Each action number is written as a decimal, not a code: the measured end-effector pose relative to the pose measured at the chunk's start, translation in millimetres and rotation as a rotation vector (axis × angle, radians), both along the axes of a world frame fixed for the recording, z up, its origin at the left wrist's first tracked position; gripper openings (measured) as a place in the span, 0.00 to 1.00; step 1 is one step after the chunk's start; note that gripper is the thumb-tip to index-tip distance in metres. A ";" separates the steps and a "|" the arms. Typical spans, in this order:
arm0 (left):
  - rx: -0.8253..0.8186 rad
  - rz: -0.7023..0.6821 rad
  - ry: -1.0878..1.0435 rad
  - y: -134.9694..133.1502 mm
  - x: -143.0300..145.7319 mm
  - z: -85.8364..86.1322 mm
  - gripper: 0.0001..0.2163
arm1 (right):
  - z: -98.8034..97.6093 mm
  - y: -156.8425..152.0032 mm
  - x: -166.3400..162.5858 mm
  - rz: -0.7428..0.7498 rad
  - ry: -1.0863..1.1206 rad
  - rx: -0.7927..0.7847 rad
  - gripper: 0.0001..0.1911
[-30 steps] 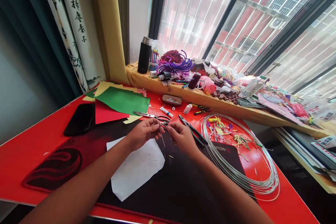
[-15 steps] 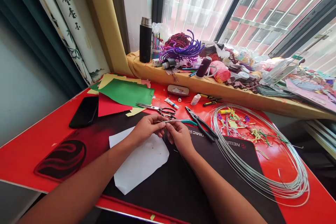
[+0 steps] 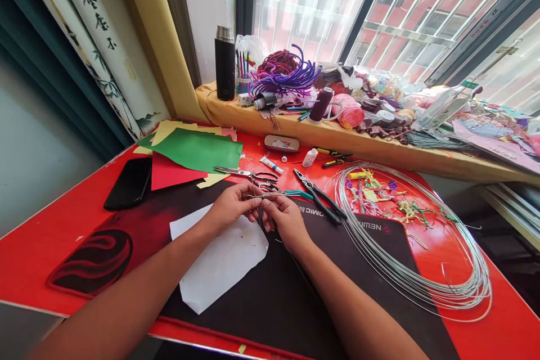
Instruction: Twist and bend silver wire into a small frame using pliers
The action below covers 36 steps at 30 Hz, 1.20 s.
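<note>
My left hand is closed, its thumb and fingers pinching a thin wire above the white paper sheet. My right hand meets it fingertip to fingertip, also pinched on the wire. A thin strand trails down past my right wrist over the dark mat. Just beyond my fingers lies a tool with a teal handle, partly hidden. Scissors rest past my left fingers. Black-handled pliers lie to the right of my right hand. Exact wire ends are too small to tell.
A large coil of silver wire lies at the right, around colourful scraps. Coloured paper and a black phone are at left. A glue tube and small bottle stand behind. A thermos tops the crowded sill.
The view has shifted slightly, so the surroundings sit a little further left. Both hands stay pinched together on the wire, with only slight finger movement.
</note>
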State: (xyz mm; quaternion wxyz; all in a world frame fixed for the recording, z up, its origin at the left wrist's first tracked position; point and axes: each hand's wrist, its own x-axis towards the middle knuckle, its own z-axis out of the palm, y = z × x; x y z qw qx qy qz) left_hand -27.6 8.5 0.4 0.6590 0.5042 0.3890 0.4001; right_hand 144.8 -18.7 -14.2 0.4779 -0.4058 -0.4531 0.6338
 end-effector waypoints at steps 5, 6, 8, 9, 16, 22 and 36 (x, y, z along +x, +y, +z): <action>0.021 -0.005 0.017 0.8 -3.1 2.2 0.21 | 1.6 -1.8 0.6 0.013 0.000 -0.008 0.20; 0.019 -0.014 0.021 0.7 -3.5 2.0 0.21 | 1.3 -2.1 0.8 0.014 0.007 -0.011 0.21; 0.012 -0.036 0.029 0.6 -3.7 1.1 0.20 | 0.0 -2.4 0.7 0.010 0.025 -0.018 0.21; 0.011 -0.045 0.036 0.7 -3.5 0.4 0.19 | -0.8 -2.6 0.4 0.007 0.032 -0.022 0.22; 0.069 -0.035 0.108 1.6 -1.3 -2.5 0.17 | -1.4 -4.7 -2.3 0.002 0.031 -0.026 0.22; 0.094 -0.001 0.146 1.6 -1.1 -2.2 0.16 | -1.6 -5.3 1.4 0.036 0.003 -0.024 0.25; 0.021 0.012 -0.001 4.5 -9.3 10.3 0.20 | -1.3 -7.3 3.7 0.031 -0.097 -0.038 0.20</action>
